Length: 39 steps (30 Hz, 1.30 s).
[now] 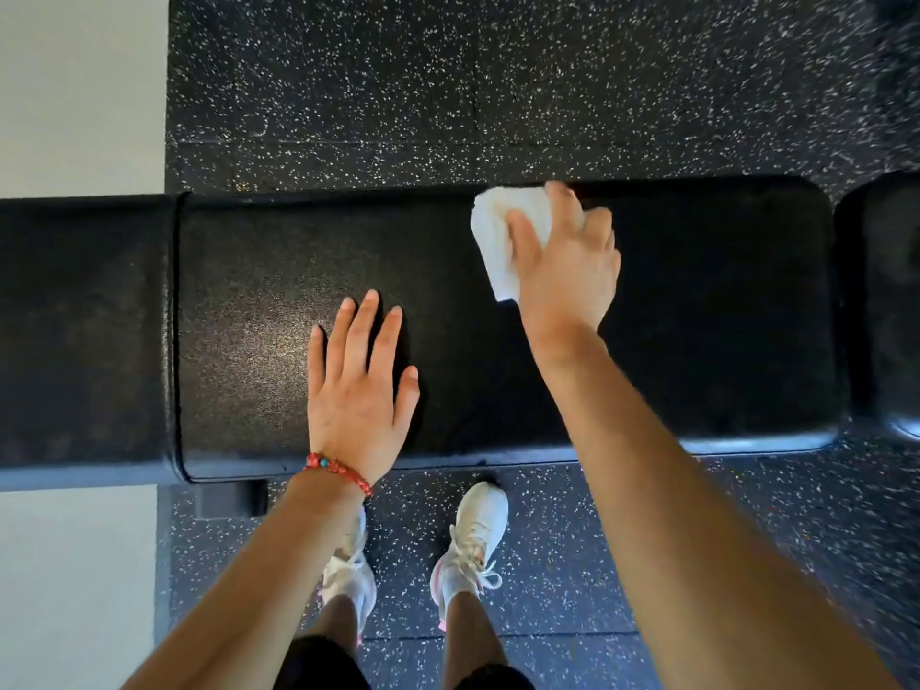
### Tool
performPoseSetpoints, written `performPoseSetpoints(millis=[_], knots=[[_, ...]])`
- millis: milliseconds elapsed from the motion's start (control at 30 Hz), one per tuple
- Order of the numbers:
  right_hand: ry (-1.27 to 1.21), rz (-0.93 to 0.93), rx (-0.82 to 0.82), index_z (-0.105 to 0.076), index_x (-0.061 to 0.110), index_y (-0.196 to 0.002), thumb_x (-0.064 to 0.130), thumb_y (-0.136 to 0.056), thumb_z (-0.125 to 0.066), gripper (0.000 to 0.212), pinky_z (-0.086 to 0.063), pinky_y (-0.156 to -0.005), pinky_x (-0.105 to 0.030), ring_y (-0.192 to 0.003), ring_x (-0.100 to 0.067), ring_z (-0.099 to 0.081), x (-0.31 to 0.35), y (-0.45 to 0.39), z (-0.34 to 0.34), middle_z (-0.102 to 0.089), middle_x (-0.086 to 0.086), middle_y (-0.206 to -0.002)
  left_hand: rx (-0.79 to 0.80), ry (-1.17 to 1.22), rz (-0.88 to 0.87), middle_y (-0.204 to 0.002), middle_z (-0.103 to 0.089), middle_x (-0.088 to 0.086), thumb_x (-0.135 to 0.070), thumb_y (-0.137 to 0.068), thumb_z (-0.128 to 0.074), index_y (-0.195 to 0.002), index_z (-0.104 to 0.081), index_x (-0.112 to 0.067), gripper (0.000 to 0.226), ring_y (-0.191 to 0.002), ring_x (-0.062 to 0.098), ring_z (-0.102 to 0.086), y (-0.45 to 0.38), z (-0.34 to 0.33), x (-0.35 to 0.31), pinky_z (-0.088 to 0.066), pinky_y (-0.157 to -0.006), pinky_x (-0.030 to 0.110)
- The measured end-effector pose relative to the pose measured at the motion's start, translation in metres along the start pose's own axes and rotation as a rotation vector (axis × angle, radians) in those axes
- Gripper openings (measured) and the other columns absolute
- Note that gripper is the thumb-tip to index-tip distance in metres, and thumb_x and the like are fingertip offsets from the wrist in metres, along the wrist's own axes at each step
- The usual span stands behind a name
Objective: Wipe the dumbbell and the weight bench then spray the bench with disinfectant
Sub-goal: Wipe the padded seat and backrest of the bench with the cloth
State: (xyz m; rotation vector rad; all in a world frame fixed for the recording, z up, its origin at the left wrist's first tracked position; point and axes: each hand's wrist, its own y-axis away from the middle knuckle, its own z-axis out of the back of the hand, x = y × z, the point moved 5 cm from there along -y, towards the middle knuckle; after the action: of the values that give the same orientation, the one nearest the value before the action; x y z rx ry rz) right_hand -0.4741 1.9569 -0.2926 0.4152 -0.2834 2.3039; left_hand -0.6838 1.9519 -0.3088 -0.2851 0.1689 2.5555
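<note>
Right hand (565, 261) presses soft cloth (505, 231) on padded bench (249, 301).

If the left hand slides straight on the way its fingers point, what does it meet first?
Only more black padded bench top, then the bench's far edge; the left hand lies flat, and the white folded cloth under the right hand looks off its line.

Black padded bench (279, 271) lies crosswise — folded white cloth (503, 231) at its far edge.
</note>
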Motion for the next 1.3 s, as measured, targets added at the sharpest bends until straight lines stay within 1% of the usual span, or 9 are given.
performPoseSetpoints(millis=[133, 267, 533, 700, 800, 1000, 1067, 1200, 1300], knots=[[-0.014, -0.017, -0.064, -0.060, 0.012, -0.116, 0.047, -0.085, -0.047, 0.048, -0.049, -0.061, -0.038, -0.066, -0.036, -0.057, -0.035, 0.078, 0.020, -0.058, -0.019, -0.085, -0.011, 0.026, 0.058, -0.140, -0.044, 0.019, -0.034, -0.091, -0.035, -0.128, -0.050, -0.003, 0.051, -0.132, 0.037, -0.035, -0.006, 0.006, -0.011, -0.018, -0.110, 0.053], [0.027, 0.011, -0.027, -0.056, 0.015, -0.115, 0.053, -0.093, -0.036, 0.048, -0.050, -0.058, -0.038, -0.066, -0.034, -0.058, -0.059, 0.132, 0.038, -0.056, -0.017, -0.082, 0.006, 0.047, -0.029, -0.143, -0.041, 0.015, -0.034, -0.090, -0.036, -0.134, -0.045, -0.006, 0.053, -0.134, 0.031, -0.029, -0.021, 0.007, -0.025, -0.019, -0.110, 0.052], [0.005, -0.091, -0.046, -0.064, 0.008, -0.109, 0.043, -0.083, -0.052, 0.046, -0.048, -0.062, -0.038, -0.066, -0.036, -0.059, -0.026, 0.024, 0.015, -0.059, -0.020, -0.083, 0.052, 0.013, -0.063, -0.145, -0.038, 0.014, -0.033, -0.088, -0.036, -0.137, -0.038, -0.009, 0.054, -0.135, 0.031, -0.025, -0.041, -0.008, -0.035, -0.016, -0.110, 0.052], [0.035, -0.131, 0.060, -0.052, 0.014, -0.128, 0.043, -0.089, -0.053, 0.048, -0.039, -0.080, -0.039, -0.091, -0.034, -0.055, -0.013, -0.025, 0.007, -0.055, -0.019, -0.106, 0.060, 0.005, -0.057, -0.145, -0.038, 0.013, -0.033, -0.088, -0.038, -0.136, -0.037, -0.010, 0.053, -0.134, 0.031, -0.027, -0.042, -0.006, -0.036, -0.016, -0.110, 0.051], [-0.030, -0.215, 0.058, -0.048, 0.016, -0.131, 0.042, -0.089, -0.052, 0.049, -0.039, -0.082, -0.038, -0.096, -0.033, -0.053, -0.007, -0.021, 0.004, -0.053, -0.018, -0.111, 0.065, 0.017, -0.061, -0.145, -0.038, 0.014, -0.033, -0.088, -0.038, -0.136, -0.037, -0.010, 0.053, -0.134, 0.032, -0.028, -0.043, -0.005, -0.035, -0.017, -0.110, 0.051], [0.031, 0.005, 0.296, -0.044, 0.021, -0.133, 0.048, -0.092, -0.044, 0.049, -0.036, -0.087, -0.034, -0.104, -0.029, -0.050, 0.045, -0.038, -0.027, -0.050, -0.014, -0.118, 0.051, 0.012, -0.082, -0.144, -0.039, 0.016, -0.034, -0.088, -0.037, -0.135, -0.037, -0.009, 0.054, -0.132, 0.032, -0.030, -0.043, -0.004, -0.035, -0.018, -0.108, 0.052], [0.060, 0.061, 0.286, -0.050, 0.020, -0.128, 0.047, -0.091, -0.046, 0.046, -0.038, -0.083, -0.036, -0.097, -0.030, -0.054, 0.045, -0.040, -0.027, -0.054, -0.015, -0.110, 0.060, 0.004, -0.074, -0.144, -0.039, 0.016, -0.034, -0.087, -0.037, -0.136, -0.036, -0.009, 0.054, -0.133, 0.032, -0.029, -0.043, -0.004, -0.036, -0.017, -0.109, 0.052], [0.114, 0.076, 0.010, -0.069, 0.015, -0.094, 0.049, -0.081, -0.043, 0.045, -0.045, -0.052, -0.029, -0.054, -0.027, -0.056, 0.022, -0.036, -0.015, -0.058, -0.012, -0.068, 0.065, -0.012, -0.049, -0.143, -0.040, 0.017, -0.032, -0.087, -0.039, -0.136, -0.038, -0.007, 0.054, -0.133, 0.033, -0.029, -0.043, -0.002, -0.039, -0.019, -0.109, 0.053], [0.162, 0.095, -0.009, -0.070, 0.016, -0.093, 0.051, -0.081, -0.040, 0.047, -0.043, -0.049, -0.027, -0.051, -0.023, -0.054, -0.001, -0.040, -0.004, -0.057, -0.010, -0.065, 0.058, -0.014, -0.047, -0.143, -0.040, 0.017, -0.032, -0.088, -0.039, -0.135, -0.042, -0.006, 0.054, -0.133, 0.033, -0.030, -0.045, 0.000, -0.053, -0.019, -0.110, 0.052]])
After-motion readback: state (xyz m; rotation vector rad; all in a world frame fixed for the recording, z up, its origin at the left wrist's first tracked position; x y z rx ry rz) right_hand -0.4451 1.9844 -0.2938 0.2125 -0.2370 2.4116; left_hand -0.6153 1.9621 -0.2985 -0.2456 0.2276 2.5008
